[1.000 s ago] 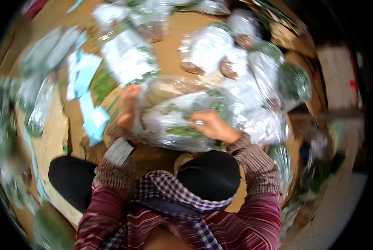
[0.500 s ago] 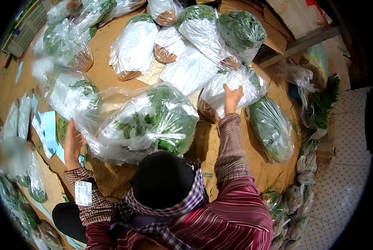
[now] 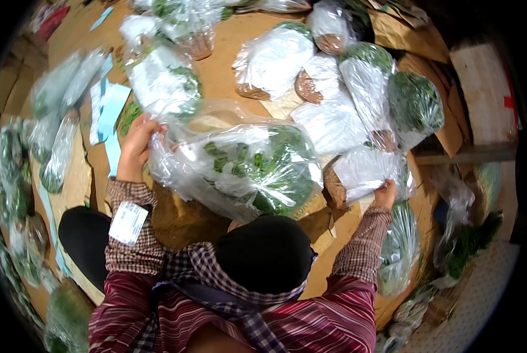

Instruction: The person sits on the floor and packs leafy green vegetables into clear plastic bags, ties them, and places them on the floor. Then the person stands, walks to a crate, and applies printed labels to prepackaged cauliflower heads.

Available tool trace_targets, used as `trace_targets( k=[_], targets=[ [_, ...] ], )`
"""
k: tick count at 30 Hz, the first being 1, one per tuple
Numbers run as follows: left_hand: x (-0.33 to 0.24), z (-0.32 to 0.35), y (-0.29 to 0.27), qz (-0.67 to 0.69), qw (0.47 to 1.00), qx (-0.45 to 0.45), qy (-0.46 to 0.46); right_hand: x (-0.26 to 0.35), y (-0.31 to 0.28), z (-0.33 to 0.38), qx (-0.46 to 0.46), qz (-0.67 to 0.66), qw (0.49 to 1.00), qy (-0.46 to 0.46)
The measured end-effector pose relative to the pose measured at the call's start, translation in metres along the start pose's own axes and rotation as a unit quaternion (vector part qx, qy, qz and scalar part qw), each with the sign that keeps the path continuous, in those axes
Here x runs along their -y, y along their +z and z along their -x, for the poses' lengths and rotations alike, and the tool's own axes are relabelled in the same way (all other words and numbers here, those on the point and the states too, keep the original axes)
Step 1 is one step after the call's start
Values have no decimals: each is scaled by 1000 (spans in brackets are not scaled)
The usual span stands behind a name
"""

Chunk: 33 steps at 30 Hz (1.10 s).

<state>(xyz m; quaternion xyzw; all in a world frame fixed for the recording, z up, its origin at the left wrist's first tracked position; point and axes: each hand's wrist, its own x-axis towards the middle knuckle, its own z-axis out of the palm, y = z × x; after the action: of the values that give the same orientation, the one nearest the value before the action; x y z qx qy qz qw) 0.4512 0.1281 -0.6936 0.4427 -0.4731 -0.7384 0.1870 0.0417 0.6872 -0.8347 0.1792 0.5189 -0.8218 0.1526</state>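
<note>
Far left: clear bags of greens (image 3: 57, 153) lie in a loose row on brown cardboard (image 3: 228, 65), with pale blue paper slips (image 3: 107, 112) between them and the centre.

Left hand (image 3: 135, 148): raised at the left edge of a big clear bag of leafy greens (image 3: 245, 170), fingers curled together on the gathered plastic, thumb side toward the pile. A white tag (image 3: 127, 222) sits on that checked sleeve.

Centre: the big bag rests in front of the knees, partly lifted at its left end, leaves bunched toward the right half. Judgement: the grip is on film only, so the film could stretch or tear; a hold lower down, under the leaf mass, would carry the weight better.

Right hand (image 3: 386, 193): stretched out to a smaller white-filmed bag (image 3: 363, 170) just right of the big one, fingers closed on its lower edge. Judgement: with arms spread this wide, each bag hangs from one pinch; drawing the small bag in close before lifting would keep both steady.

Beyond: more packed bags (image 3: 334, 88) crowd the upper right, touching one another, so a pull on one may drag its neighbours.
</note>
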Motion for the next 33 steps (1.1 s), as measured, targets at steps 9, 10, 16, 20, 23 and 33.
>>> trace_targets(
  k=[9, 10, 16, 20, 23, 33],
  targets=[
    [-5, 11, 8, -147, 988, -28, 42, 79, 133, 112, -40, 128, 984, -115],
    [-4, 9, 9, -165, 985, -26, 46, 89, 141, 123, -14, 157, 978, -139],
    [11, -6, -5, -100, 991, -21, 83, 106, 276, 271, 160, 235, 913, -292],
    [3, -7, 5, -136, 989, -23, 61, 135, 329, 287, 172, 172, 928, -282],
    [4, -7, -4, -111, 991, -55, 53, 112, 367, 275, 229, 97, 906, -343],
    [10, -17, -32, -29, 999, 5, 38, 56, 432, 283, 396, 65, 913, -73]
  ],
)
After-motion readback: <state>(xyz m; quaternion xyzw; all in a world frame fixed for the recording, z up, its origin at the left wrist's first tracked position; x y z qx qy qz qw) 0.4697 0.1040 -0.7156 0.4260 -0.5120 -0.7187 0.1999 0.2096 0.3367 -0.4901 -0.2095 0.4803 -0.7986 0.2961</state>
